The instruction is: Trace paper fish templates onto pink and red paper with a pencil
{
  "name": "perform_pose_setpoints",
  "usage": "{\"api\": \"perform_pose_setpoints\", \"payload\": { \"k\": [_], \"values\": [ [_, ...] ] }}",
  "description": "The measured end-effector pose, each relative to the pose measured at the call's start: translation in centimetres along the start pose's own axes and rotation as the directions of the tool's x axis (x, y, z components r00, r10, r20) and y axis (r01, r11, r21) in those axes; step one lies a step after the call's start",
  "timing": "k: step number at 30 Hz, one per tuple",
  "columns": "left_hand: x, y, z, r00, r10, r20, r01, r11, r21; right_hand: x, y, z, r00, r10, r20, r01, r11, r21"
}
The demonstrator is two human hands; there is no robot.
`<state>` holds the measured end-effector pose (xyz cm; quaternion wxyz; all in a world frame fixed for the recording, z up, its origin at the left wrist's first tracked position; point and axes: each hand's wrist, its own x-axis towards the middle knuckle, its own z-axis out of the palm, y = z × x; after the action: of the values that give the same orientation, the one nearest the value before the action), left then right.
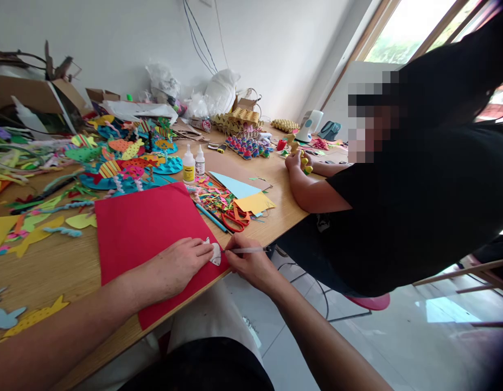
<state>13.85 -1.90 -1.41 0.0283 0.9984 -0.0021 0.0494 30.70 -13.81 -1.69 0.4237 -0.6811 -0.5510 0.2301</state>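
Observation:
A sheet of red paper (141, 228) lies at the table's front edge. Near its right corner is a small white fish-shaped cutout (216, 254) with dark lines on it. My left hand (186, 260) lies flat on the red sheet, its fingertips pressing the cutout down. Pinched in my right hand (249, 265) is a slim pen (254, 250), its tip at the right edge of the cutout. Part of the cutout is hidden under my left fingers.
Red-handled scissors (236, 220), paper scraps (214, 195) and two glue bottles (189, 165) stand or lie beyond the sheet. Colourful paper fish (121, 155) crowd the left. On the right, a seated person in black (418, 212) holds something yellow.

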Motion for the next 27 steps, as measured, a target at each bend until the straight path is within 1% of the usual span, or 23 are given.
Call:
{"api": "perform_pose_setpoints", "payload": {
  "k": [7,11,16,22,27],
  "values": [
    [0.1,0.2,-0.5,1.000,-0.012,0.016,0.012,1.000,-0.029,-1.1,-0.3,-0.2,1.000,0.006,0.028,-0.006,1.000,-0.018],
    [0.0,0.1,-0.7,1.000,0.019,0.017,-0.019,0.999,-0.030,-1.4,-0.8,-0.3,0.999,-0.011,0.039,0.013,0.999,-0.047],
    [-0.2,0.0,-0.9,0.997,0.080,-0.018,-0.081,0.996,-0.042,-1.6,-1.3,-0.3,0.999,-0.030,0.043,0.033,0.997,-0.074],
    [-0.2,-0.3,-0.5,0.995,0.098,-0.017,-0.099,0.994,-0.051,-2.0,-1.4,-0.1,0.996,-0.079,0.032,0.082,0.991,-0.109],
    [-0.3,-0.6,0.0,0.993,0.115,-0.026,-0.117,0.992,-0.051,-2.4,-1.9,0.0,0.996,-0.078,0.039,0.083,0.989,-0.122]
  ]
}}
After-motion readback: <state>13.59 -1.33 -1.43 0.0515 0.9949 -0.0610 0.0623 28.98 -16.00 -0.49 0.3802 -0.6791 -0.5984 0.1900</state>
